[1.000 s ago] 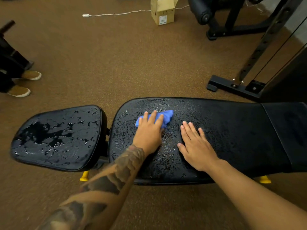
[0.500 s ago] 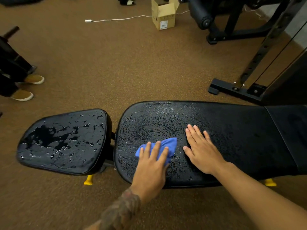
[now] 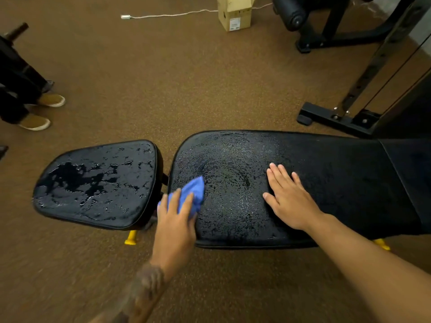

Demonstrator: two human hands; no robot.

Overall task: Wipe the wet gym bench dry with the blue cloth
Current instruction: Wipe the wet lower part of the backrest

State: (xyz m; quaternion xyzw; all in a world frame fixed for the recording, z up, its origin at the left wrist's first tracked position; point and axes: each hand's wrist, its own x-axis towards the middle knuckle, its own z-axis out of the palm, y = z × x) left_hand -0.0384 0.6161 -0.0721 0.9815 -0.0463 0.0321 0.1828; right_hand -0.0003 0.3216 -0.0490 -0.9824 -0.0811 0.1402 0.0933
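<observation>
The blue cloth [image 3: 194,194] lies bunched up on the gym bench [image 3: 338,183], at the near left corner of its long pad [image 3: 235,157], right beside the gap to the small seat pad [image 3: 98,185]. The left hand [image 3: 175,220] presses down on it with straight fingers. The right hand [image 3: 289,197] lies flat and open on the middle of the long pad, holding nothing. Tiny drops cover the long pad and big puddles sit on the seat pad. Far off on the brown floor [image 3: 163,78] are a cardboard box [image 3: 235,17], a white cord [image 3: 163,15] and someone's tan shoes [image 3: 42,110].
</observation>
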